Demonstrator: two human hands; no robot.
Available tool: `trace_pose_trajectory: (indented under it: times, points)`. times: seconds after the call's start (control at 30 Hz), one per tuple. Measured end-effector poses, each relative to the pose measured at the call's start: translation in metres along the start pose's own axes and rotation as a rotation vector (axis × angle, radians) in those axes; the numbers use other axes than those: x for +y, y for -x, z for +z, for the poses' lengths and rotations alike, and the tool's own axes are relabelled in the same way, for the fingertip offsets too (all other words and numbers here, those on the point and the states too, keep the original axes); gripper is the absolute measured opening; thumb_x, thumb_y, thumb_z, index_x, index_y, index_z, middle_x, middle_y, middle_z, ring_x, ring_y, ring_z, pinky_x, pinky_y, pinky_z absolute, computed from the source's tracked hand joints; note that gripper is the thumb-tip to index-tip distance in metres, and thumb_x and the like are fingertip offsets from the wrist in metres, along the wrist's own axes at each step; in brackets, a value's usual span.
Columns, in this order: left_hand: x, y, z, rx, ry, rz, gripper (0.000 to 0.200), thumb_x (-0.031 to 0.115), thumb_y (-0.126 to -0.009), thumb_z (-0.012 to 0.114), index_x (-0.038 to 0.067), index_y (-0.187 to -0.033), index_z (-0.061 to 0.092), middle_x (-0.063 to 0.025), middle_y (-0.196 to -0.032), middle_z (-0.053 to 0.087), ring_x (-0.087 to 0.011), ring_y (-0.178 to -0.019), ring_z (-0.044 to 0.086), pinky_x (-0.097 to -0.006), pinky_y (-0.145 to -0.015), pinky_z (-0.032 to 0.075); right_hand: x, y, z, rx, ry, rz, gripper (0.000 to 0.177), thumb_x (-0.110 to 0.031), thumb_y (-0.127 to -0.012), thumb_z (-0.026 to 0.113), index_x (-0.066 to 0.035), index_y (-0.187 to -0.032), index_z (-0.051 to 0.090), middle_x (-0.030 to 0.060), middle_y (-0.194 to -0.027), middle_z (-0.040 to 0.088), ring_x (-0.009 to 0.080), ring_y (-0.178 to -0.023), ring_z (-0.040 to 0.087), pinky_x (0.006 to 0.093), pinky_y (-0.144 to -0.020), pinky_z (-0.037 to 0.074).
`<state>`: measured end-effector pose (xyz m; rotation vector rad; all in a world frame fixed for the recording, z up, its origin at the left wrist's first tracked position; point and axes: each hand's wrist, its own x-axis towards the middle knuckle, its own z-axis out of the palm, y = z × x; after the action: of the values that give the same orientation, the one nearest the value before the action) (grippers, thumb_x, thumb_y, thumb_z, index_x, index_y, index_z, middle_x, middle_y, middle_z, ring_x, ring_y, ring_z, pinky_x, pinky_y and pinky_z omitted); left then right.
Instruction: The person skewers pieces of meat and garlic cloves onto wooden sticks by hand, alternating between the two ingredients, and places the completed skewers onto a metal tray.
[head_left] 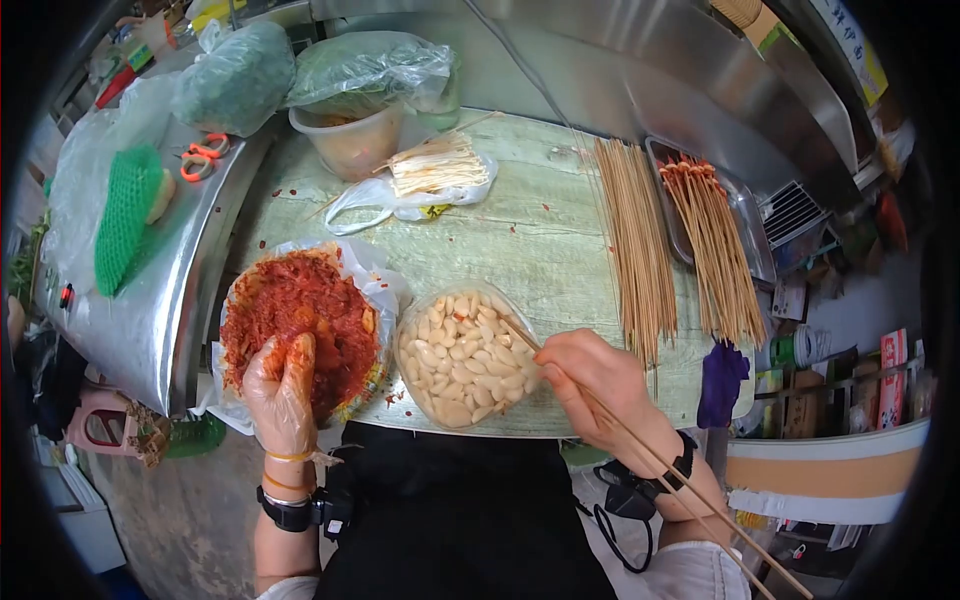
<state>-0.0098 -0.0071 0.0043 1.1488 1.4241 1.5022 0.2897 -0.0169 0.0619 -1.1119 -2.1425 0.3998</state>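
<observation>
My left hand (280, 395), in a clear plastic glove stained red, is at the near edge of a bowl of red chili mixture (300, 285). Its fingers are pinched together, and what they hold is hidden. My right hand (605, 390) grips thin wooden skewers (690, 475), whose long ends run down past my forearm. The tip reaches over a clear tub of pale pieces that look like peeled garlic cloves (465, 350). This tub (432, 412) stands just right of the chili bowl.
Many bare skewers (635, 240) lie along the table's right side. Beside them, a metal tray (745, 200) holds loaded skewers (705, 235). Enoki mushrooms (435, 168) on a plastic bag and a white tub (345, 145) are at the back. Orange-handled scissors (205, 155) lie on the left metal counter (185, 270).
</observation>
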Motion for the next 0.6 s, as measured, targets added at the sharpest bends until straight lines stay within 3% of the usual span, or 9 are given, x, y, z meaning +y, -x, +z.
trace_pose_trajectory:
  times: [0.17, 0.23, 0.33, 0.6]
  points:
    - [0.014, 0.0, 0.0, -0.02, 0.026, -0.059, 0.019, 0.014, -0.09, 0.057, -0.002, -0.1, 0.062, -0.0029, -0.092, 0.064, -0.0088, -0.079, 0.056, -0.023, -0.071, 0.046, 0.002, 0.007, -0.004, 0.008, -0.001, 0.002, 0.017, 0.002, -0.077, 0.062, -0.001, -0.094, 0.059, 0.0123, -0.088, 0.06, 0.0258, -0.065, 0.061, 0.0305, -0.052, 0.048]
    - [0.013, 0.001, -0.002, -0.012, 0.086, -0.086, 0.017, 0.008, -0.09, 0.056, -0.003, -0.1, 0.063, -0.0049, -0.081, 0.065, -0.0095, -0.069, 0.059, -0.021, -0.063, 0.046, -0.002, 0.009, -0.005, 0.013, 0.039, -0.029, 0.018, 0.002, -0.077, 0.063, -0.001, -0.094, 0.059, 0.0121, -0.088, 0.06, 0.0257, -0.065, 0.061, 0.0302, -0.052, 0.049]
    - [0.011, 0.002, 0.0, -0.031, 0.095, -0.079, 0.016, 0.009, -0.09, 0.057, -0.003, -0.099, 0.063, -0.0049, -0.078, 0.065, -0.009, -0.069, 0.059, -0.0204, -0.063, 0.046, -0.004, 0.006, 0.0, 0.024, 0.077, -0.081, 0.018, 0.002, -0.076, 0.063, -0.001, -0.093, 0.059, 0.0119, -0.088, 0.06, 0.0255, -0.065, 0.061, 0.0299, -0.053, 0.049]
    - [0.013, 0.005, 0.001, -0.034, 0.132, -0.122, 0.015, 0.009, -0.09, 0.057, -0.003, -0.098, 0.062, -0.0053, -0.078, 0.065, -0.0099, -0.066, 0.06, -0.0222, -0.06, 0.049, 0.013, 0.009, 0.0, 0.005, 0.06, -0.072, 0.013, -0.001, -0.079, 0.062, 0.0, -0.092, 0.059, 0.0129, -0.084, 0.061, 0.0246, -0.064, 0.062, 0.0295, -0.055, 0.05]
